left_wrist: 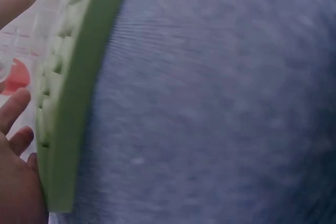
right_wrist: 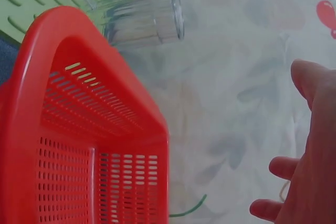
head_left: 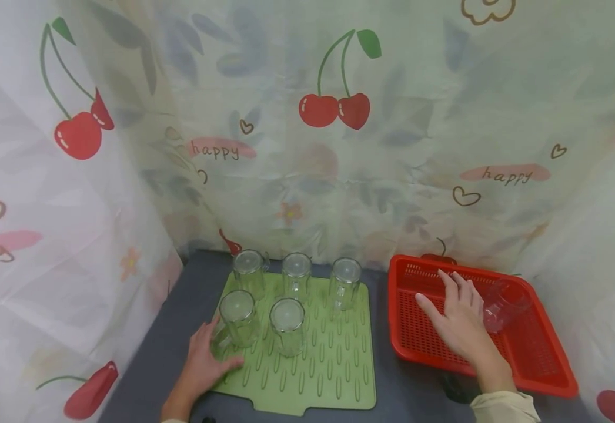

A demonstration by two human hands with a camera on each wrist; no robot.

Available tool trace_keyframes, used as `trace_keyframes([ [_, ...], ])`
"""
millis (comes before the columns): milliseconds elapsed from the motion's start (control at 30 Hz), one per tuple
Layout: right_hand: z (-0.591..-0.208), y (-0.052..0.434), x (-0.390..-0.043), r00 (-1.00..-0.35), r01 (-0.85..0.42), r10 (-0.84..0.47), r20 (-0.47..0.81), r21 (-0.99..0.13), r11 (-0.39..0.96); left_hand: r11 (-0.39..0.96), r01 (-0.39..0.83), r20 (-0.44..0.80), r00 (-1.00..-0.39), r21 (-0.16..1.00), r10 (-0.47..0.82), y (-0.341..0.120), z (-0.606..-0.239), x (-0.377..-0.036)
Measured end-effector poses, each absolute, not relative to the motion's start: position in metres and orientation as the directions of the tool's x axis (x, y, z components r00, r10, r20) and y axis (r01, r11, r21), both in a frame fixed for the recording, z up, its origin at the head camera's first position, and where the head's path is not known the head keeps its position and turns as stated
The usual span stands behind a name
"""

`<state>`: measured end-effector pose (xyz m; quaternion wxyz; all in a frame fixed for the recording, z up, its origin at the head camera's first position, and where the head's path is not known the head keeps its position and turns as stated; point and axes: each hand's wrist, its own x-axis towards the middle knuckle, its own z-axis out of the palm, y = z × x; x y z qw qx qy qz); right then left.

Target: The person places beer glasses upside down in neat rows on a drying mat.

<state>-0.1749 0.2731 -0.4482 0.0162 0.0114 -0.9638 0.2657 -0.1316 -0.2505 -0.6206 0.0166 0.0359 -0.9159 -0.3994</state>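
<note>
Nearest, at the left: left hand (head_left: pixel 201 359) lying on the near left corner of the green mat (head_left: pixel 328 376), fingers relaxed and flat, gripping nothing, thumb just beside the front-left glass (head_left: pixel 237 320). Good for steadying the mat on the dark counter (head_left: pixel 149 370); best kept low and off that glass to avoid tipping it. Further right: right hand (head_left: pixel 458 322) inside the red basket (head_left: pixel 545 379), fingers (head_left: pixel 447 288) spread and straight, closed on nothing, reaching towards the loose glass (head_left: pixel 505 302) lying on its side against the far right of the basket floor. Touching it or just short of it: cannot tell. For a clean pick, judging from this pose: wrap round the body or take the handle rather than pinch the rim, lift clear of the basket wall before swinging left, and aim for the bare ribs at the near right of the mat, well apart from its neighbours. Looks clear, thick-walled, mug-shaped, likely slippery, hard to make out against the red mesh. Further back on the mat: four more glasses in two rows with the front-left one, all mouth down. Behind everything: cherry-print curtain (head_left: pixel 307 147).
</note>
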Motion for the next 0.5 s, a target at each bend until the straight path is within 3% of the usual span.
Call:
trace_keyframes([
  [233, -0.452, 0.281, -0.172, -1.0, 0.003, 0.002, -0.003, -0.511, 0.86, 0.722, -0.01, 0.025, -0.999, 0.692, -0.038, -0.253, -0.629, -0.134],
  [500, -0.452, 0.292, -0.176, -1.0, 0.001, 0.002, 0.002, -0.502, 0.865, 0.783, -0.047, -0.071, -0.997, 0.621, -0.003, -0.255, -0.625, -0.136],
])
